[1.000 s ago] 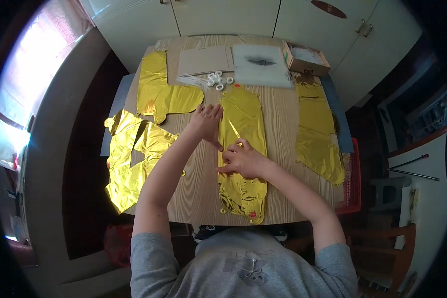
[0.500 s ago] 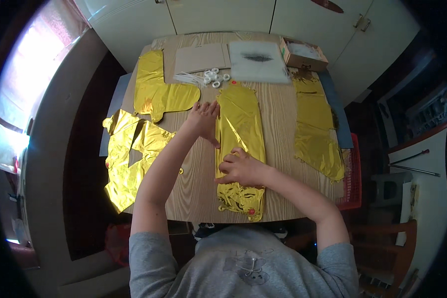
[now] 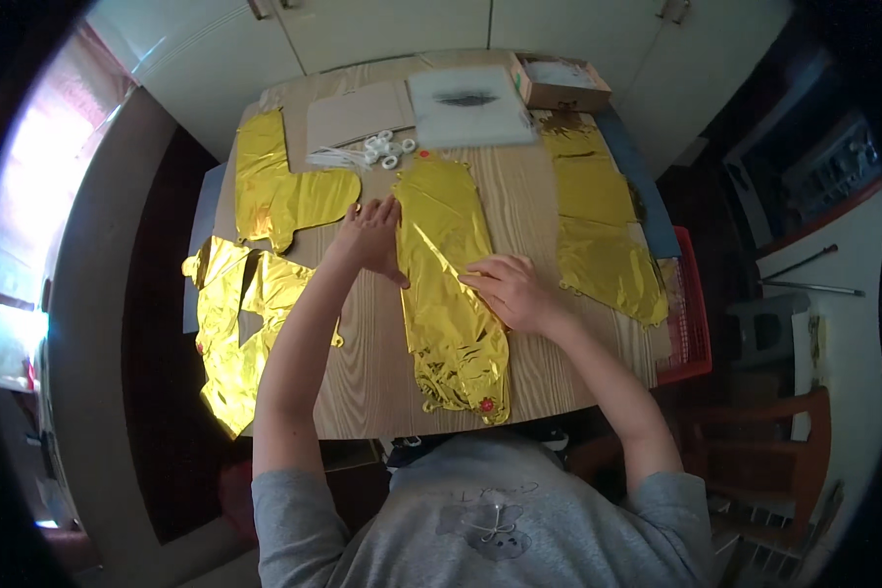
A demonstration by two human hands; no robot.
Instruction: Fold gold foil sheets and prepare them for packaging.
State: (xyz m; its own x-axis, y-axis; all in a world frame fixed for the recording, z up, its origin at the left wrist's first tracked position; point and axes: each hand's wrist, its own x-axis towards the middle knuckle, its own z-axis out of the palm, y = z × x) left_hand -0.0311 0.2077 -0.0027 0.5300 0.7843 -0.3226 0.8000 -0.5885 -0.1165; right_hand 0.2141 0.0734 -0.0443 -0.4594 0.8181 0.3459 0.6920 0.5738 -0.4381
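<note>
A flat gold foil balloon (image 3: 439, 220) lies lengthwise on the middle of the table, its near end crumpled and marked with a small red spot. My left hand (image 3: 370, 238) rests along its upper left edge, fingers stretched and thumb spread toward me. At the right edge, about halfway down, my right hand (image 3: 515, 294) has its fingers and thumb drawn together on the foil; the thumb is partly hidden. Nearest my left forearm is a creased gold foil balloon (image 3: 225, 318), partly covered by that arm. Beyond it lies an L-shaped gold foil balloon (image 3: 265, 186).
Another gold foil balloon (image 3: 598, 211) lies on the right of the wooden table (image 3: 363, 392). At the back are a cardboard sheet (image 3: 358, 118), a clear plastic packet (image 3: 470, 113), white ribbon rolls (image 3: 387, 147) and a box (image 3: 563, 93). A red basket (image 3: 694, 304) stands beyond the right edge.
My right hand has moved from over the balloon's lower part up and right to its right edge. My left hand stays at the left edge. The whole view has shifted slightly.
</note>
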